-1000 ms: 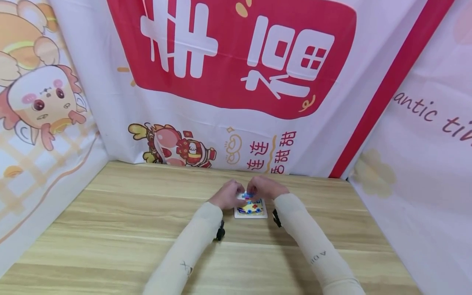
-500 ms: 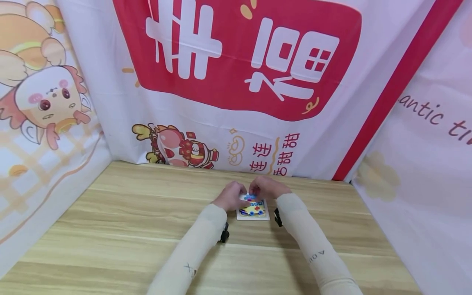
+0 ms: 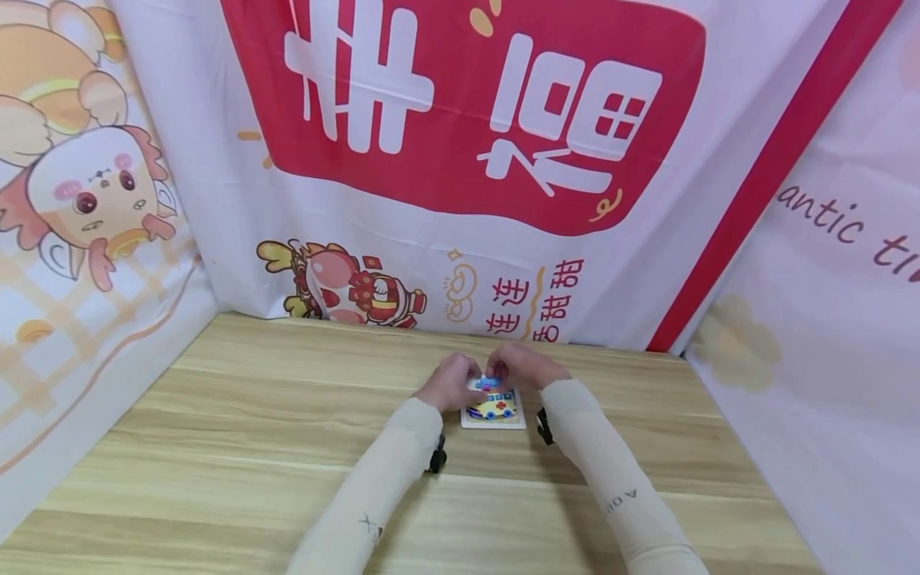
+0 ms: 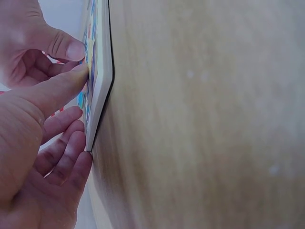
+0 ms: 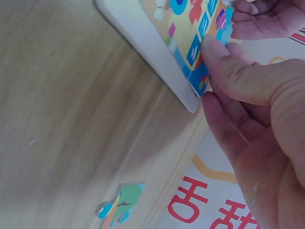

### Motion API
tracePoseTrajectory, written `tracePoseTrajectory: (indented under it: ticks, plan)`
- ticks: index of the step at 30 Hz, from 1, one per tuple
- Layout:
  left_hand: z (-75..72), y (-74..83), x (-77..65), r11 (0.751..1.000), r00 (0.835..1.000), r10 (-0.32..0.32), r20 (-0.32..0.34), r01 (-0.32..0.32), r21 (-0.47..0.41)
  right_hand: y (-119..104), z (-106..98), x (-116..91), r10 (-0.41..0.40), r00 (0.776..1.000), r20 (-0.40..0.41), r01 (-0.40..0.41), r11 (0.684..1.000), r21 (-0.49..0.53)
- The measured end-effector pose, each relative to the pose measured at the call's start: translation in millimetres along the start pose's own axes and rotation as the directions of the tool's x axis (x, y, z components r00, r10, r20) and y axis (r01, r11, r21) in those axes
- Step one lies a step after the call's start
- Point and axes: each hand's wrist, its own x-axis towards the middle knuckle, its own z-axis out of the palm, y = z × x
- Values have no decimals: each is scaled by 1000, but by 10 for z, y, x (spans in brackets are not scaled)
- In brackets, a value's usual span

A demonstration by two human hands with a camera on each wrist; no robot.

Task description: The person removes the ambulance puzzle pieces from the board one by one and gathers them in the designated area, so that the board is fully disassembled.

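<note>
A small jigsaw puzzle [image 3: 494, 413] in a white tray lies flat on the table, its picture a yellow ambulance with a red cross. My left hand [image 3: 451, 383] holds its left side; in the left wrist view the thumb [image 4: 71, 78] presses on the picture while the fingers meet the tray's edge. My right hand [image 3: 528, 367] grips the far right part. Seen from the right wrist, its thumb [image 5: 221, 55] lies on the blue pieces near a corner and the fingers curl against the edge. Parts of the puzzle's far side are hidden by both hands.
A loose puzzle piece [image 5: 127, 202], green and blue, lies on the wooden table [image 3: 287, 399] beyond the tray in the right wrist view. Printed white cloth [image 3: 460, 263] hangs behind the table, with more cloth at both sides.
The head view has shifted slightly, so everything sits a little further right than one second ago. Both hands stay at the puzzle with only slight finger movement.
</note>
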Motion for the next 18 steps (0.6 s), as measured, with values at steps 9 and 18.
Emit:
tracePoseTrajectory:
  ticks: [9, 18]
  plan:
    - [-29, -1, -26, 999, 999, -34, 6, 34, -18, 57, 17, -10, -83, 996, -25, 84, 996, 9]
    - [-20, 33, -33, 1000, 1000, -11, -9, 11, -11, 123, -21, -101, -78, 997, -22, 80, 993, 81]
